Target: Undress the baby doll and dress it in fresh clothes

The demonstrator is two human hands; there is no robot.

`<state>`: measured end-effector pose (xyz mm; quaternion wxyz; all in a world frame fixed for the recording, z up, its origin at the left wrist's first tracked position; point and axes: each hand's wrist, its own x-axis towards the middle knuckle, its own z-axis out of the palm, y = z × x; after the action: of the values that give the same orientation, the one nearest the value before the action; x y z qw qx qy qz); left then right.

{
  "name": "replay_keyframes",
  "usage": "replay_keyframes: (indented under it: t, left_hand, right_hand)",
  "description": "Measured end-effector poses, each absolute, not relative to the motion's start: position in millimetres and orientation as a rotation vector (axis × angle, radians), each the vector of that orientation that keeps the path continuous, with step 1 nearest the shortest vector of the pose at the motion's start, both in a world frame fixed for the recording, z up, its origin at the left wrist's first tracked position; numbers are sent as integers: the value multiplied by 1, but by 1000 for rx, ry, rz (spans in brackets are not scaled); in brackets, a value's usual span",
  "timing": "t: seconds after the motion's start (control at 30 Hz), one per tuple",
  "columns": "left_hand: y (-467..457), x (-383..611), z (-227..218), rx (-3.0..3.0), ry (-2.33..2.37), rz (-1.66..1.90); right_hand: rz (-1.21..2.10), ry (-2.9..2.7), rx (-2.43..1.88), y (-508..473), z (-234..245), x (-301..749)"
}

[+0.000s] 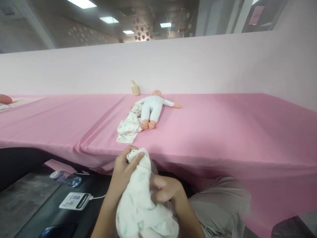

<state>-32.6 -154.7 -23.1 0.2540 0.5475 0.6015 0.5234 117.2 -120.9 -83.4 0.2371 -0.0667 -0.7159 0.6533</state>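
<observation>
White cloth [141, 205] is hanging bunched below the table [223, 125] edge, well apart from the doll [153, 107] and on its near side. Left hand [125, 167] is pinching the top fold between thumb and fingers, while the right hand [164, 190] is curling shut around the middle, probably bearing the bundle's weight.

table [223, 125]: long, pink, runs side to side | wall [198, 62]: pale pink, along table's far edge | lights [109, 19]: white, on ceiling [44, 16] | floor [19, 201]: grey, lower left
</observation>
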Motion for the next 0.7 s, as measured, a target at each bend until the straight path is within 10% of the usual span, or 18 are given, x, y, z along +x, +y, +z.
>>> replay_keyframes:
  t: [0.13,0.7]
  left_hand:
    - [-151,-39,-25,1517,1851,1442]
    - [-173,-33,-45,1488,1237,1266]
  right_hand:
    - [2147,-1441,-219,-133,-71,114]
    - [1911,-891,-495,-142,-58,115]
